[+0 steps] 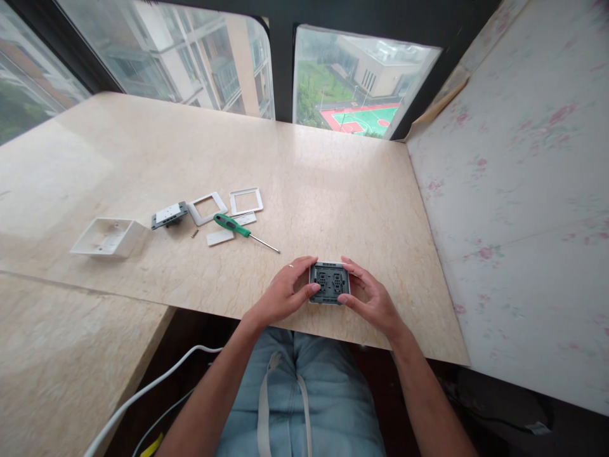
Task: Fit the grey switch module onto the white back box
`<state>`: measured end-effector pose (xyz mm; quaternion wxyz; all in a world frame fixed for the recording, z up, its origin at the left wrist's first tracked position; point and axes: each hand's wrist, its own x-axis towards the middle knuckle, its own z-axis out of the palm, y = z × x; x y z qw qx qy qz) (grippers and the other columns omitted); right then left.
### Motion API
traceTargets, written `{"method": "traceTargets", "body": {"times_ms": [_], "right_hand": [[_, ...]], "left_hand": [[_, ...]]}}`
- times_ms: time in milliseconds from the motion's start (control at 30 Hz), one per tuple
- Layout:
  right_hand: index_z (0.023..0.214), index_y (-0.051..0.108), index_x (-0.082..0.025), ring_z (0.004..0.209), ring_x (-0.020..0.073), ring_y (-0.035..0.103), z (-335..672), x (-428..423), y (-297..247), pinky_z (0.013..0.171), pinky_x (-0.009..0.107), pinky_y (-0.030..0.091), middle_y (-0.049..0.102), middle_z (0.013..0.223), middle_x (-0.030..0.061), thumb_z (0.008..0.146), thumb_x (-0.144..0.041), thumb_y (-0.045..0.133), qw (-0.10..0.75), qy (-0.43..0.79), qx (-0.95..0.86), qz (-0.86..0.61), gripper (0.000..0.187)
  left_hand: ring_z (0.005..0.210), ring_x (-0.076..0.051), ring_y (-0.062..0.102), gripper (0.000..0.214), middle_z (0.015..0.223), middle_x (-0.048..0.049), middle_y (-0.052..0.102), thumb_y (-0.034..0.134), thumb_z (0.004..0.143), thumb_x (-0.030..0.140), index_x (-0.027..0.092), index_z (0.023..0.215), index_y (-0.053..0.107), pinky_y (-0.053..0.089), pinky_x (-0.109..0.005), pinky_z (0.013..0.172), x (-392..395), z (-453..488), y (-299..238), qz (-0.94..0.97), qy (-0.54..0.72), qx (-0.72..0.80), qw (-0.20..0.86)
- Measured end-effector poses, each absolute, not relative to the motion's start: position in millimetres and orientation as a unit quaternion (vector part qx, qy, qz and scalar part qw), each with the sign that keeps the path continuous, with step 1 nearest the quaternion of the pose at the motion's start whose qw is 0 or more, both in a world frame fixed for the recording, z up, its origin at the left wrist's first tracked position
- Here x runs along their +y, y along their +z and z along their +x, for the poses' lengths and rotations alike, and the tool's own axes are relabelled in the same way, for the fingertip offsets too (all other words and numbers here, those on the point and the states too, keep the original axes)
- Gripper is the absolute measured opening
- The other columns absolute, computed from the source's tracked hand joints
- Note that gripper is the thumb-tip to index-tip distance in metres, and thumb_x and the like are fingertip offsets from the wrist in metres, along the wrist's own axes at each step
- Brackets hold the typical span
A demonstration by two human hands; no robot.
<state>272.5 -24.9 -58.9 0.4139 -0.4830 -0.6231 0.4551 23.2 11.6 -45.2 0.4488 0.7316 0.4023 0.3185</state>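
Observation:
A grey switch module (329,283) lies near the front edge of the marble-patterned table (333,190), its inner side facing up. My left hand (285,295) grips its left side with thumb and fingers curled round it. My right hand (371,295) holds its right side the same way. Both hands are closed on the module.
To the left lie a green-handled screwdriver (240,230), two white frames (207,208) (246,201), small white cover pieces (220,238), a second grey switch module (169,215), a screw (194,233) and a white wall box (108,237). A floral wall (523,190) bounds the right. White cables (143,393) hang below.

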Motion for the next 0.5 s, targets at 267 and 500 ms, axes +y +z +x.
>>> {"method": "traceTargets", "body": {"times_ms": [267,500], "right_hand": [[0.135,0.059,-0.028,0.143,0.0325,0.047,276.4,-21.3,-59.1,0.117,0.054,0.042,0.05,0.154,0.0118,0.079,-0.039,0.083,0.393,0.476,-0.613,-0.494,0.062],[0.137,0.058,-0.027,0.143,0.0333,0.047,279.4,-19.9,-60.6,0.119,0.058,0.038,0.049,0.155,0.0128,0.08,-0.04,0.082,0.365,0.457,-0.64,-0.499,0.063]], "left_hand": [[0.138,-0.028,0.05,0.046,0.145,-0.0127,0.055,0.06,0.097,0.036,0.025,0.14,0.051,0.039,-0.051,0.117,13.0,22.1,-45.1,0.744,0.323,0.383,0.443],[0.139,-0.029,0.05,0.043,0.145,-0.0136,0.056,0.059,0.096,0.032,0.023,0.138,0.053,0.038,-0.053,0.118,13.0,21.8,-46.6,0.75,0.312,0.389,0.435]]}}
